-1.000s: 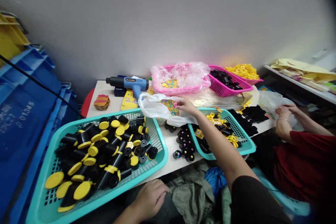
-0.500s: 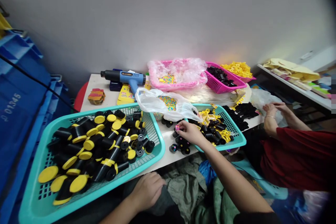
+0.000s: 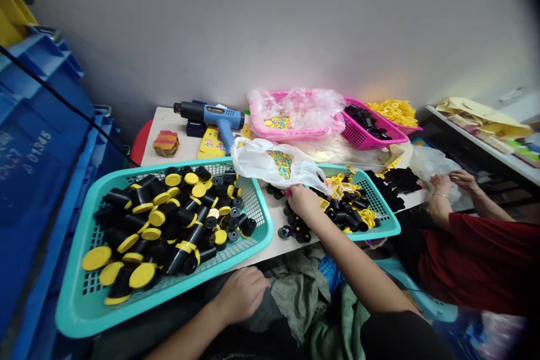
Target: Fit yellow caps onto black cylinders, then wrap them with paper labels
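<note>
My right hand (image 3: pixel 304 201) is above a cluster of black cylinders (image 3: pixel 300 229) on the table, next to a white plastic bag (image 3: pixel 253 154) holding small coloured beads (image 3: pixel 280 163). Its fingers are closed, and a bit of a small pink piece (image 3: pixel 288 193) shows at the fingertips; the rest is hidden. Small coloured dots show in the tops of some cylinders. My left hand (image 3: pixel 244 295) rests on my lap, fingers curled together, with nothing seen in it. To its left stands a teal basket (image 3: pixel 266 236) full of black cylinders with yellow caps (image 3: pixel 156 217).
A smaller teal basket (image 3: pixel 394 228) holds black and yellow parts. Behind are a blue heat gun (image 3: pixel 225 118), a plastic-lined pink basket (image 3: pixel 274 134) with beads and a pink basket (image 3: pixel 363 138) of black parts. A co-worker's hands (image 3: pixel 451 183) are at the right; blue crates (image 3: pixel 37 124) stand left.
My right hand has moved slightly up toward the bead bag, its fingers now pointing down and more hidden. The view has shifted a little left. My left hand stays on my lap.
</note>
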The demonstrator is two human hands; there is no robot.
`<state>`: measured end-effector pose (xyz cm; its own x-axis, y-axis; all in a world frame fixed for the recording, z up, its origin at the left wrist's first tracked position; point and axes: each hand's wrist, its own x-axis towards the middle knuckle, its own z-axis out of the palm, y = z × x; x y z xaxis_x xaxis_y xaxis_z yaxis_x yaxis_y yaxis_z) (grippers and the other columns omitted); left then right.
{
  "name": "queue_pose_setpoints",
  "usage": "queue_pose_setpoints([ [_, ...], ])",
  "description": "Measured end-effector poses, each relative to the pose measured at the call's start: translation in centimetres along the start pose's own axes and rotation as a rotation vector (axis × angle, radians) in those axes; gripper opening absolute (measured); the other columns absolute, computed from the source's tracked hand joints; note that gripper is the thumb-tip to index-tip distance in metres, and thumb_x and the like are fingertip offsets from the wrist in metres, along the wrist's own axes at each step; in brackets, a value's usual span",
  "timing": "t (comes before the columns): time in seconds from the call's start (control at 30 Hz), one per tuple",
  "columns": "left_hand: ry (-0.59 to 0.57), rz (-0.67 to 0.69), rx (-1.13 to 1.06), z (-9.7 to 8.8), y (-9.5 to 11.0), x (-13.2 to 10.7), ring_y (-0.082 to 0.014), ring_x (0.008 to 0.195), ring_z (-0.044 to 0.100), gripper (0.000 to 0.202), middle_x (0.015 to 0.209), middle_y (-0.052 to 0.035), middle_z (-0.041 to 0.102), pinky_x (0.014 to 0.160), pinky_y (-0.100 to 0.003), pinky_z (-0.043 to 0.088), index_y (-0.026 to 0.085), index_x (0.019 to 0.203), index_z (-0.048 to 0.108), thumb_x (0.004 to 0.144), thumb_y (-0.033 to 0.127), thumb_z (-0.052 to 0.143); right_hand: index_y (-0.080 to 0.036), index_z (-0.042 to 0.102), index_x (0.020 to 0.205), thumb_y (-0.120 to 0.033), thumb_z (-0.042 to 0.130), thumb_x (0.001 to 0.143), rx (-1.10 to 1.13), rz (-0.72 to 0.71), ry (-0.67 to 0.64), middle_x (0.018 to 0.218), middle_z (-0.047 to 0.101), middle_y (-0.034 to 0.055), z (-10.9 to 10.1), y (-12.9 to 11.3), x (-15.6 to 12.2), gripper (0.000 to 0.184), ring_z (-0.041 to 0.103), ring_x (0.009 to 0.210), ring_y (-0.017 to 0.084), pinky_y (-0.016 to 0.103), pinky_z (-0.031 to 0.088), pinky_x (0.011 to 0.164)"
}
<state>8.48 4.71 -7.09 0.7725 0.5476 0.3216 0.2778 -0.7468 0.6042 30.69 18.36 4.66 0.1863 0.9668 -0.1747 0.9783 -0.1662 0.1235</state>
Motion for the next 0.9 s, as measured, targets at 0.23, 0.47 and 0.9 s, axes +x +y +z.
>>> queue_pose_setpoints([
  [0.23, -0.017, -0.009, -0.024, 0.1, -0.1, -0.2, -0.0186, 0.077, 0.058, 0.024, 0.083, -0.0042, 0.067, 0.070, -0.031, 0.045, 0.020, 0.094, 0.064, 0.086, 0.013, 0.042, -0.017, 0.061, 0.119, -0.021, 0.034, 0.095, -0.056, -0.036, -0.002, 0.119, 0.062, 0.0181, -0.2, -0.5, 0.2, 0.036, 0.065, 0.098, 0.027, 0.035, 0.048, 0.078],
  [0.47, -0.133, -0.083, -0.145, -2.3, 1.7, 0.5, -0.0184, 0.081, 0.063, 0.024, 0.086, -0.0029, 0.071, 0.074, -0.029, 0.048, 0.021, 0.094, 0.066, 0.086, 0.012, 0.045, -0.019, 0.067, 0.103, -0.031, 0.050, 0.090, 0.016, -0.099, -0.006, 0.104, 0.069, 0.0108, -3.7, 1.9, -2.0, 0.025, 0.066, 0.089, 0.022, 0.027, 0.046, 0.070],
  [0.9, 0.007, -0.076, 0.547, -17.1, -0.2, 17.1, -0.0349, 0.127, 0.043, 0.033, 0.136, -0.0167, 0.051, 0.100, -0.050, 0.041, 0.015, 0.117, 0.060, 0.085, 0.026, 0.060, -0.014, 0.058, 0.118, -0.032, 0.057, 0.092, 0.046, -0.217, -0.003, 0.118, 0.060, 0.0108, -6.3, 0.0, 12.2, 0.032, 0.061, 0.101, 0.021, 0.040, 0.052, 0.086],
])
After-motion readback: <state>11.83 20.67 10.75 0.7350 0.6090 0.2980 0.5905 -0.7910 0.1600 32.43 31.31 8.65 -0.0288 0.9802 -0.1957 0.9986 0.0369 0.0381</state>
